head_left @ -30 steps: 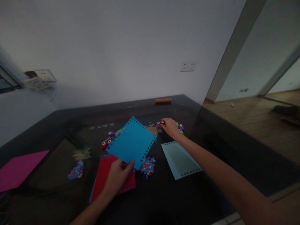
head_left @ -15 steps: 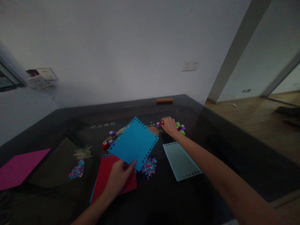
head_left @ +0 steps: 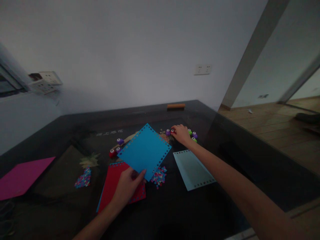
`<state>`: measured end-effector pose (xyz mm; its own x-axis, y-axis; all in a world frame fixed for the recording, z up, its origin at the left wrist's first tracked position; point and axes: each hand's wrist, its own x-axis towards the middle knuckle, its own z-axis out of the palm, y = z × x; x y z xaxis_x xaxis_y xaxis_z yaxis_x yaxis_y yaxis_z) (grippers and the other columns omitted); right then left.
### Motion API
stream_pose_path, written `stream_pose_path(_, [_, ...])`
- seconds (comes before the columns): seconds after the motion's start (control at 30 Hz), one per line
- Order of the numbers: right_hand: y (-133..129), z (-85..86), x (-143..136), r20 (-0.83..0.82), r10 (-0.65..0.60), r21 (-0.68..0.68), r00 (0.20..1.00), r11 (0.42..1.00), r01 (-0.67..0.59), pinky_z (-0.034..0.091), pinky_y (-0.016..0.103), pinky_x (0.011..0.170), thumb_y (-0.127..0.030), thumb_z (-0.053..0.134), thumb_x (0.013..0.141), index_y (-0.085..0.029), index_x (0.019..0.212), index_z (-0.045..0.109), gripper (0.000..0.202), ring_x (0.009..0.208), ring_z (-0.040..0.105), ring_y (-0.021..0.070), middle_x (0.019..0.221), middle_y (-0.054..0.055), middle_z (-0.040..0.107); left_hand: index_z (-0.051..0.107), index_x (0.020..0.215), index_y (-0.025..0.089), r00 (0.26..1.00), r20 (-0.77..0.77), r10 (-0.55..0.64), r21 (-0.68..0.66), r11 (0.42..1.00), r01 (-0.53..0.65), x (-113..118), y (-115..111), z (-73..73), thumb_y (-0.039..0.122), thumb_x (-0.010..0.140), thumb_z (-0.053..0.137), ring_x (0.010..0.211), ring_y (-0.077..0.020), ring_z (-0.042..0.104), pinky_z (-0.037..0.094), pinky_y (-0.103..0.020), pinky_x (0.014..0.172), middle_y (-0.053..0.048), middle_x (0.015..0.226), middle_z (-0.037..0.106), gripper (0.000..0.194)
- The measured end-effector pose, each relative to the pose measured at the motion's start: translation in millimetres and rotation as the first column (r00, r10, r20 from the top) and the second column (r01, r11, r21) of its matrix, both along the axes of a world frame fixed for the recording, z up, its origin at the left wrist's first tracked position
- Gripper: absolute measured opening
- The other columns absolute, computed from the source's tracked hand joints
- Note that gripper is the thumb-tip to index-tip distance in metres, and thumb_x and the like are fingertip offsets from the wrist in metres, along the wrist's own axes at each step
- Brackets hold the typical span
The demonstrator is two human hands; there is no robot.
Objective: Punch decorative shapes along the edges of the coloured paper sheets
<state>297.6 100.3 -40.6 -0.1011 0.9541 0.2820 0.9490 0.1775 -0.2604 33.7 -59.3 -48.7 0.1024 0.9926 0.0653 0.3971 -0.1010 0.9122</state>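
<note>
My left hand (head_left: 131,182) pinches the lower corner of a blue sheet of paper (head_left: 145,151) between thumb and fingers. Small holes are punched along the sheet's edges, and it is held at a slant over the table. At the back right, my right hand (head_left: 180,133) has its fingers closed on a small red craft punch (head_left: 172,131), partly hidden by the fingers. A purple craft punch (head_left: 168,132) stands just left of it. Under my left hand lies a red sheet (head_left: 112,183) with punched edges, on top of another blue sheet.
Colourful confetti (head_left: 159,176) lies beside the blue sheet, with another pile (head_left: 83,178) further left. A pale blue punched sheet (head_left: 192,170) is under my right forearm. A pink sheet (head_left: 25,176) lies far left. More punches (head_left: 194,135) stand right; an orange-brown bar (head_left: 176,106) lies at the back.
The blue sheet has shifted slightly to the right in my left hand. My right hand stays at the red craft punch with little visible movement.
</note>
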Motion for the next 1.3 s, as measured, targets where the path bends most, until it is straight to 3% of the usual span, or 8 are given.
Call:
stream_pose_path(0.2, [-43.5, 14.2, 27.5, -0.257, 0.070, 0.058, 0.964, 0.997, -0.057, 0.043, 0.035, 0.086, -0.025, 0.053, 0.086, -0.017, 0.100, 0.066, 0.021, 0.098, 0.057, 0.0207, 0.104, 0.009, 0.067, 0.061, 0.075, 0.017, 0.994, 0.096, -0.055, -0.043, 0.997, 0.059, 4.2, 1.7, 8.9, 0.040, 0.076, 0.059, 0.069, -0.0231, 0.067, 0.054, -0.033, 0.066, -0.005, 0.073, 0.071, 0.023])
stream_pose_path(0.37, [-98.4, 21.2, 51.3, -0.436, 0.130, -0.011, 0.891, 0.989, -0.150, 0.049, 0.032, 0.076, -0.029, 0.053, 0.085, -0.016, 0.092, 0.068, 0.021, 0.084, 0.064, 0.0168, 0.094, 0.006, 0.070, 0.059, 0.066, 0.017, 0.982, 0.123, -0.146, -0.142, 0.976, 0.163, 14.1, 3.9, 17.5, 0.038, 0.074, 0.062, 0.056, -0.0188, 0.063, 0.050, -0.028, 0.056, -0.003, 0.061, 0.068, 0.023])
stream_pose_path(0.47, [-124.8, 25.1, 61.2, -0.679, 0.067, -0.126, 0.732, 0.971, -0.206, 0.050, 0.036, 0.074, -0.034, 0.055, 0.084, -0.015, 0.095, 0.067, 0.026, 0.081, 0.065, 0.0190, 0.088, 0.007, 0.070, 0.061, 0.072, 0.015, 0.947, 0.171, -0.272, -0.207, 0.930, 0.304, 28.3, 6.5, 20.8, 0.038, 0.076, 0.061, 0.056, -0.0174, 0.062, 0.048, -0.028, 0.056, -0.004, 0.063, 0.068, 0.024])
stream_pose_path(0.6, [-142.3, 22.5, 74.8, -0.826, -0.067, -0.222, 0.559, 0.951, -0.213, 0.050, 0.034, 0.072, -0.042, 0.055, 0.082, -0.015, 0.100, 0.066, 0.034, 0.075, 0.064, 0.0171, 0.089, 0.007, 0.069, 0.062, 0.079, 0.015, 0.900, 0.180, -0.397, -0.254, 0.865, 0.432, 59.0, 14.4, 25.1, 0.034, 0.079, 0.059, 0.055, -0.0151, 0.061, 0.047, -0.026, 0.054, -0.002, 0.064, 0.067, 0.019])
stream_pose_path(0.87, [-143.6, -15.4, 106.8, -0.932, -0.252, -0.268, 0.259, 0.963, -0.025, 0.046, 0.029, 0.062, -0.032, 0.080, 0.056, -0.018, 0.091, 0.067, 0.039, 0.064, 0.058, 0.0136, 0.074, 0.000, 0.065, 0.057, 0.098, 0.014, 0.847, 0.144, -0.511, -0.342, 0.778, 0.527, 109.8, 26.3, 20.7, 0.029, 0.078, 0.060, 0.055, -0.0138, 0.060, 0.047, -0.026, 0.055, 0.000, 0.065, 0.066, 0.025])
stream_pose_path(1.0, [-146.1, -19.0, 112.3, -0.928, -0.294, -0.310, 0.230, 0.950, -0.038, 0.046, 0.029, 0.060, -0.030, 0.080, 0.056, -0.019, 0.091, 0.066, 0.039, 0.064, 0.059, 0.0137, 0.077, 0.000, 0.065, 0.059, 0.096, 0.016, 0.829, 0.074, -0.554, -0.313, 0.777, 0.547, 108.5, 20.6, 24.7, 0.035, 0.083, 0.055, 0.055, -0.0124, 0.060, 0.047, -0.025, 0.055, -0.001, 0.071, 0.067, 0.024])
stream_pose_path(1.13, [-148.6, -12.2, 114.4, -0.914, -0.346, -0.366, 0.211, 0.929, -0.062, 0.045, 0.028, 0.058, -0.028, 0.080, 0.055, -0.020, 0.095, 0.065, 0.044, 0.061, 0.058, 0.0134, 0.076, -0.001, 0.064, 0.061, 0.082, 0.016, 0.846, -0.075, -0.528, -0.265, 0.828, 0.494, 98.2, 22.2, 31.4, 0.036, 0.088, 0.047, 0.056, -0.0115, 0.059, 0.046, -0.023, 0.055, -0.001, 0.072, 0.068, 0.025])
stream_pose_path(1.3, [-149.4, -5.9, 117.8, -0.885, -0.376, -0.406, 0.276, 0.912, -0.059, 0.044, 0.027, 0.055, -0.027, 0.078, 0.055, -0.021, 0.102, 0.062, 0.050, 0.059, 0.056, 0.0124, 0.074, -0.002, 0.061, 0.062, 0.083, 0.018, 0.848, -0.293, -0.441, -0.148, 0.897, 0.416, 89.7, 30.2, 25.3, 0.031, 0.089, 0.045, 0.060, -0.0141, 0.062, 0.048, -0.025, 0.058, -0.001, 0.070, 0.067, 0.022])
